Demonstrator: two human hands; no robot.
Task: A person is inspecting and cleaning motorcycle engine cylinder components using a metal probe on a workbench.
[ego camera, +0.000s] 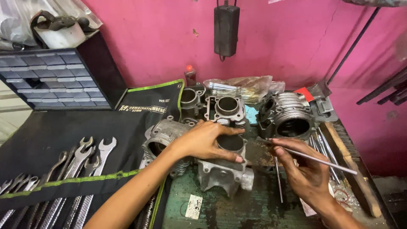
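Five engine cylinders on bench. Left hand clasps the front cylinder at bench centre; right hand pinches a thin rod. Tool roll holds roughly eight wrenches.

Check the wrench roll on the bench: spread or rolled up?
Spread. The black wrench roll lies flat and unrolled, its combination wrenches exposed in a row.

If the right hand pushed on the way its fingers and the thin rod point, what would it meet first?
The right hand holds a thin metal rod pointing left. Going on, its tip would probably first meet the grey engine cylinder under the left hand, near its open bore; depth is uncertain.
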